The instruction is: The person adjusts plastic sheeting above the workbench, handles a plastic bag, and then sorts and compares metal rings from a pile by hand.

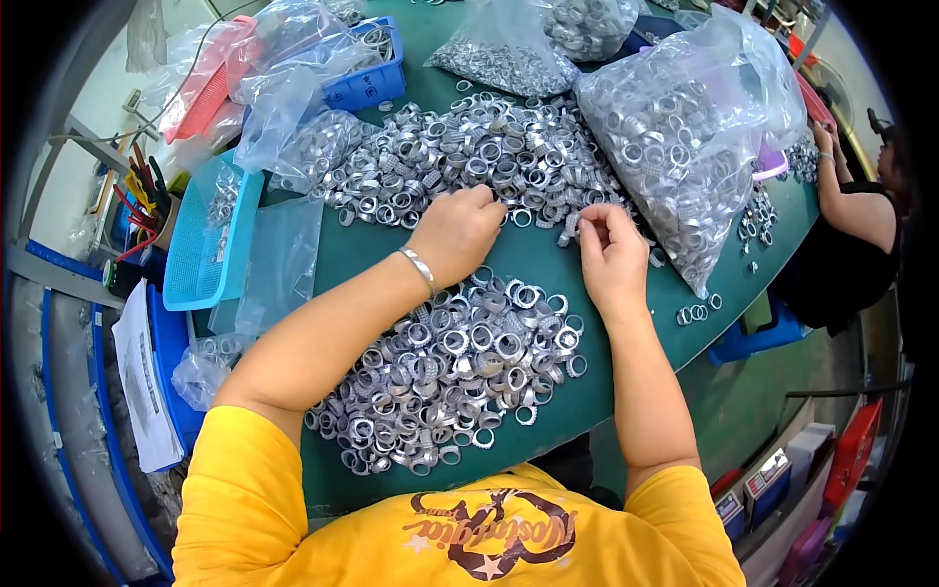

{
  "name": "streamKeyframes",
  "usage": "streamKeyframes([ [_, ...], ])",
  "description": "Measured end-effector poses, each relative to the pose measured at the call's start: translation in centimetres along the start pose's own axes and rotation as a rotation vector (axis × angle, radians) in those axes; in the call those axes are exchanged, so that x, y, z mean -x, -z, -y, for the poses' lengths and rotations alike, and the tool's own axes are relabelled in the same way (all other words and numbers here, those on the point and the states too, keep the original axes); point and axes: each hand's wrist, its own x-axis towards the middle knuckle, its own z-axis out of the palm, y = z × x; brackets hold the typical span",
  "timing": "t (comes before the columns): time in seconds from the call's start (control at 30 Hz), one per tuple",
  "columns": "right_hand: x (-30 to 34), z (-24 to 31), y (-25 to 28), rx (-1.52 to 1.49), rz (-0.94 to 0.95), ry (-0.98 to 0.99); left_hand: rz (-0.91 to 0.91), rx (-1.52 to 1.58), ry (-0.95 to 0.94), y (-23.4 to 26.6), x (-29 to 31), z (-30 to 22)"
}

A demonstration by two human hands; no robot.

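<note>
A wide heap of silver metal rings (489, 147), many with textured bands, lies across the far part of the green table (587, 411). At its near edge is my left hand (458, 235), its fingers curled and their tips turned away from view, so what they pinch is hidden. My right hand (618, 262) is closed in a pinch at the heap's right front, with a ring (568, 229) at the thumb and fingertips. A second pile of rings (460, 362) lies nearer me, below and between my forearms.
A bulging clear bag of rings (675, 147) leans right of the heap; another bag (504, 54) stands behind. At left are a light-blue basket (186, 264), a flat plastic bag (284, 256) and a blue bin (377, 83). A co-worker (861, 210) sits at the far right.
</note>
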Motion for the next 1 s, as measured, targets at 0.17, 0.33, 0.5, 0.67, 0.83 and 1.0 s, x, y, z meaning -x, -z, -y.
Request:
streamKeyframes([
  [0.17,0.5,0.7,0.5,-0.606,0.227,-0.361,0.001,-0.122,-0.048,-0.8,-0.6,-0.5],
  [0.33,0.4,1.5,0.4,-0.738,0.328,-0.388,0.050,-0.089,-0.026,-0.1,-0.5,-0.1],
  [0.5,0.4,1.5,0.6,-0.778,0.337,-0.405,0.019,0.259,0.160,1.5,-0.1,-1.5],
  [0.67,0.2,1.5,0.8,-0.782,0.339,-0.469,0.019,1.222,0.901,5.3,0.2,-3.5],
  [0.83,0.3,1.6,0.9,-0.796,0.352,-0.482,-0.080,1.445,0.860,5.5,1.7,-3.7],
  [1.0,0.4,1.9,0.8,-0.836,0.353,-0.481,-0.212,1.341,0.731,3.8,2.2,-3.7],
])
